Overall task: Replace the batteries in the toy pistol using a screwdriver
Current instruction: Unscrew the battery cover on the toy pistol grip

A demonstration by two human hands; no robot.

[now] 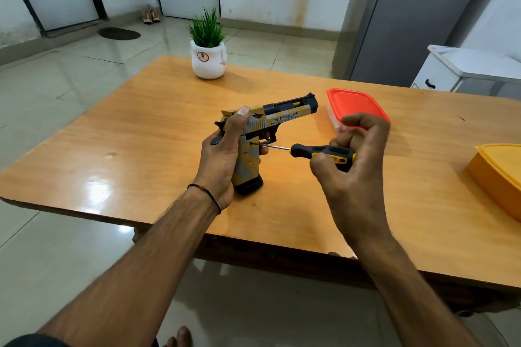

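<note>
A yellow, grey and black toy pistol [282,117] stands on the base of its grip on the wooden table [141,132], barrel pointing right. My left hand [222,155] grips it around the back of the grip, thumb up along the slide. My right hand [352,166] holds a black and yellow screwdriver [321,153] by its handle. The thin metal shaft runs left and its tip touches the upper part of the pistol's grip, just below the trigger.
A clear box with a red lid [355,107] sits behind my right hand. A yellow container [499,175] lies at the table's right edge. A white pot with a green plant [208,60] stands at the far edge. Grey cabinet and white drawer unit at right.
</note>
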